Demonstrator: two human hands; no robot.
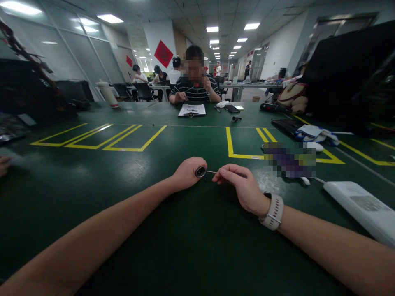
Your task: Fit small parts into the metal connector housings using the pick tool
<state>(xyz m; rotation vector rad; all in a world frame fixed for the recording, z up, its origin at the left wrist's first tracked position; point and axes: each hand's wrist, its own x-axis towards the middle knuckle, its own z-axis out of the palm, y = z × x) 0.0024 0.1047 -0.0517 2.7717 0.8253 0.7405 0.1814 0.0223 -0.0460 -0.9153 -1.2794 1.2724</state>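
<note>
My left hand (189, 174) is closed around a dark cylinder (200, 172) with a shiny round rim, its open-looking end facing me. Most of its body is hidden in the fingers. In a pinch grip, my right hand (236, 181) holds a screwdriver with a thin metal shaft (211, 172); part of its dark handle shows behind the fingers. The shaft points left, its tip at or just beside the cylinder's rim; contact is unclear. A tiny dark piece (206, 179) lies on the green table (191, 246) below the shaft.
Across the table sits a person (196, 86) behind a clipboard (191, 110). A small dark part (236, 119) lies beyond the yellow tape. At right are a blurred-out phone-like item (288, 160), a white power bank-like box (361, 205) and cloth (317, 133). A cup (108, 94) stands far left.
</note>
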